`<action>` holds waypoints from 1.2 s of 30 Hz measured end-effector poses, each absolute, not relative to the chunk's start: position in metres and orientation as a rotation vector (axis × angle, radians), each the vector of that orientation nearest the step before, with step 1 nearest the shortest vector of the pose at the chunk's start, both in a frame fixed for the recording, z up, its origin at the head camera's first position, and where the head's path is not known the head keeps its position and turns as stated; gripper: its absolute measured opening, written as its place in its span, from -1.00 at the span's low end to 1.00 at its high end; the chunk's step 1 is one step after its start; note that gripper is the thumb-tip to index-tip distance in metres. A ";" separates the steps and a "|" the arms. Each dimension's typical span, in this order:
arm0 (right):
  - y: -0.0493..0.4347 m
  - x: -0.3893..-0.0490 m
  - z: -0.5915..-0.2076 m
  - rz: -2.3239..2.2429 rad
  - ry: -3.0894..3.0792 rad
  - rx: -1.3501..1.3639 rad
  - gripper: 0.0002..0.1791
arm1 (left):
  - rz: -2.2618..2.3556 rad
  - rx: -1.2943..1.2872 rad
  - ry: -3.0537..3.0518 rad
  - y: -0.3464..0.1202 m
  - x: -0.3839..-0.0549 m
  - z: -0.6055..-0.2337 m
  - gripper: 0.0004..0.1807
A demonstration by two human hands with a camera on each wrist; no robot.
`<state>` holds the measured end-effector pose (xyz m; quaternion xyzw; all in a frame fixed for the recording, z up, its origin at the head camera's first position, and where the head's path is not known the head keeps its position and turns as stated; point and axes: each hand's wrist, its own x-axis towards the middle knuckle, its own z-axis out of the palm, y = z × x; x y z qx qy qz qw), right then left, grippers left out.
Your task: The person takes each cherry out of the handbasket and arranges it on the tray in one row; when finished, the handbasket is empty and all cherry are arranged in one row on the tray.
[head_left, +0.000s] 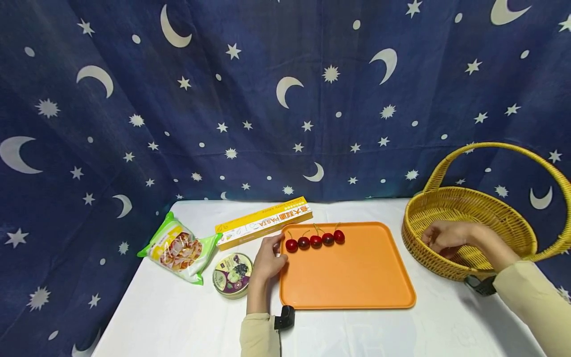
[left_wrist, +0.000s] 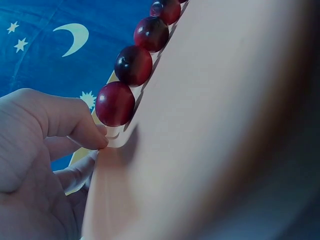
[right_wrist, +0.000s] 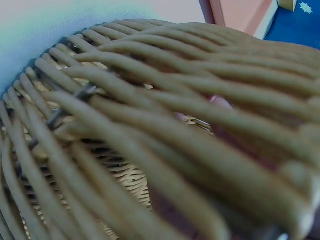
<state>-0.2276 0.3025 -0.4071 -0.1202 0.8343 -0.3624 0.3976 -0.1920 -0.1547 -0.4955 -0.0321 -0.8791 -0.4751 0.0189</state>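
My left hand (head_left: 269,259) pinches the left rim of an orange tray (head_left: 348,282), thumb and fingertips at its edge. Several dark red cherries (head_left: 315,241) with green stems lie in a row along the tray's upper left; the nearest cherry (left_wrist: 115,104) sits just beyond the left fingertips in the left wrist view. My right hand (head_left: 450,237) reaches down inside a yellow wicker basket (head_left: 419,253), its fingers bent. Dark red shows beneath that hand, but I cannot tell whether it holds anything. In the right wrist view the basket's woven wall (right_wrist: 165,100) covers most of the hand.
Behind the tray's left part lies a long yellow and white pasta box (head_left: 265,223). A round tin (head_left: 233,275) stands left of my left hand, and a green and white food packet (head_left: 180,248) lies farther left. The basket's tall handle (head_left: 504,145) arches above its bowl.
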 end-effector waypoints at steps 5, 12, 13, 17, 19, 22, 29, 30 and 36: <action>0.305 -0.228 -0.405 -1.010 2.140 -0.340 -0.82 | -1.483 -0.096 -2.721 -0.154 -0.193 -0.495 -0.29; 0.309 -0.233 -0.397 -1.098 2.333 -0.404 -0.69 | -1.482 -0.095 -2.719 -0.155 -0.192 -0.493 -0.29; 0.308 -0.234 -0.397 -1.104 2.387 -0.419 -0.68 | -1.482 -0.093 -2.721 -0.155 -0.192 -0.493 -0.29; 0.305 -0.236 -0.394 -1.115 2.622 -0.482 -0.69 | -1.483 -0.084 -2.724 -0.156 -0.192 -0.493 -0.29; 0.302 -0.236 -0.393 -1.130 2.703 -0.476 -0.71 | -1.482 -0.086 -2.724 -0.157 -0.192 -0.494 -0.29; 0.297 -0.236 -0.389 -1.197 2.738 -0.436 -0.68 | -1.482 -0.085 -2.725 -0.157 -0.192 -0.495 -0.29; 0.282 -0.236 -0.381 -1.226 2.805 -0.414 -0.63 | -1.495 -0.084 -2.718 -0.157 -0.192 -0.496 -0.29; 0.281 -0.236 -0.380 -1.219 2.824 -0.431 -0.64 | -1.497 -0.088 -2.716 -0.156 -0.192 -0.496 -0.29; 0.279 -0.235 -0.376 -1.281 2.897 -0.370 -0.64 | -1.493 -0.099 -2.720 -0.155 -0.192 -0.495 -0.29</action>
